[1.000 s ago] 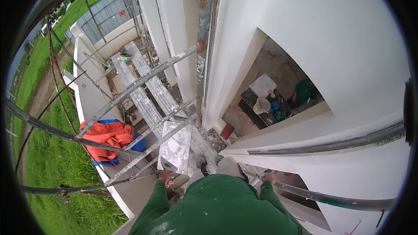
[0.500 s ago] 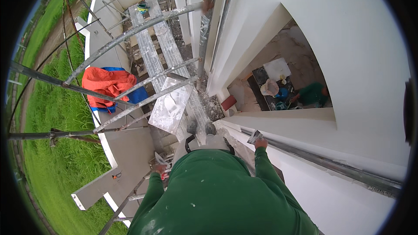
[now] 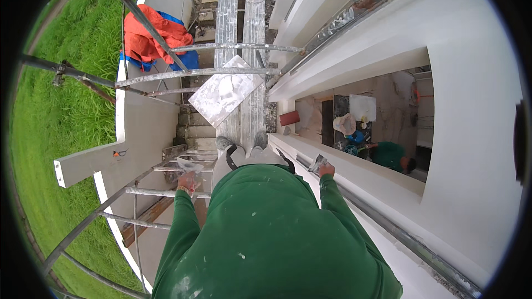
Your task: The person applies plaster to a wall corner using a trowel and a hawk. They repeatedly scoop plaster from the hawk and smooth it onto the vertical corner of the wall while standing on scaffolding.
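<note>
My right hand [image 3: 327, 170] is closed on a putty knife [image 3: 317, 163], its grey, smeared blade pointing forward beside the white wall ledge. Out to the left, my left hand [image 3: 189, 181] grips a pale flat thing [image 3: 189, 165] with something red at the fingers; its kind is hard to make out. Ahead of my feet, a white-smeared board [image 3: 213, 106] lies at a slant on the metal scaffold planks [image 3: 255, 27]. A whitish heap is spread on the middle of that board.
Scaffold tubes [image 3: 221, 72] cross ahead and at the left. Orange and blue cloths [image 3: 158, 36] hang over the low wall [image 3: 149, 144]. Through the wall opening at right, a person in green [image 3: 388, 155] is below, near a bag [image 3: 344, 124]. A dark red block [image 3: 289, 118] sits by the opening.
My view has turned, so the planks now run straight ahead and the opening shows more fully. Both hands keep hold of their things, with the left arm reaching farther out from my body.
</note>
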A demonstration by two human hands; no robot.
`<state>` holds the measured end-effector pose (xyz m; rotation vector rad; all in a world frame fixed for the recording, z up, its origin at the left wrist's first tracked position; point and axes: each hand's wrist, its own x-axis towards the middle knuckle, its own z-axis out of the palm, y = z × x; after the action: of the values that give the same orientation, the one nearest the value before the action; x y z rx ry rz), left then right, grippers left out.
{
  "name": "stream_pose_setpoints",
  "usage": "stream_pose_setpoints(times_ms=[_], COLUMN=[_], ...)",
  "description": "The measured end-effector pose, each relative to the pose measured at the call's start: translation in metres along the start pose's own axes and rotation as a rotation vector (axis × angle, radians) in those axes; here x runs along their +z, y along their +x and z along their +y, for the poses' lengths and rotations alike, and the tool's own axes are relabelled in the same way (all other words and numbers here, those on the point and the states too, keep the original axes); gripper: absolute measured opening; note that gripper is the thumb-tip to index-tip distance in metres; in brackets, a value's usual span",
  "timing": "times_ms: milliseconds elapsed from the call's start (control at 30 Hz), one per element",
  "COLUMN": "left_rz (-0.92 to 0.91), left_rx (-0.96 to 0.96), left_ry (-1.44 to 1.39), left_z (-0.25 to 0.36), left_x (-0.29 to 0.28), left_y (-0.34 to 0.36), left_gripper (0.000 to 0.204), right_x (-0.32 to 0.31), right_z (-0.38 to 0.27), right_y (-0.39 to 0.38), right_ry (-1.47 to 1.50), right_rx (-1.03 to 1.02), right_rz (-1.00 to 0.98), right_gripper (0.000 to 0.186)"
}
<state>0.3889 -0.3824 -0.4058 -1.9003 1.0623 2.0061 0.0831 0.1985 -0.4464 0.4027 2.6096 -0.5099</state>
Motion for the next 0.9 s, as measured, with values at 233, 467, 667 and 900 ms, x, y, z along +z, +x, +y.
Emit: stream_pose_setpoints(times_ms=[233,467,667,900], left_rz=[-0.006,0.027,-0.045,0.072], left_rx=[-0.052,-0.085,-0.007,-0.085], left_ry=[-0.384,-0.783,-0.836,-1.024], left_z=[-0.019,-0.020,-0.003,0.008], left_x=[-0.017,-0.024,0.016,0.153], left_y=[0.014,0.013,0.012,0.089], left_gripper=[0.034,0.025,0.022,0.037], right_x=[0.004,-0.031,0.018,0.275], right_z=[0.010,-0.179,-0.346,-0.475], right_y=[0.096,0.099,0.111,0.184], right_ry=[-0.752,0.720,-0.568,0.018], right_rx=[-0.555,0.045,-0.748,-0.308], right_rz=[0.106,-0.388,-0.445,-1.090], right_gripper=[0.025,0.030,0.037,0.027])
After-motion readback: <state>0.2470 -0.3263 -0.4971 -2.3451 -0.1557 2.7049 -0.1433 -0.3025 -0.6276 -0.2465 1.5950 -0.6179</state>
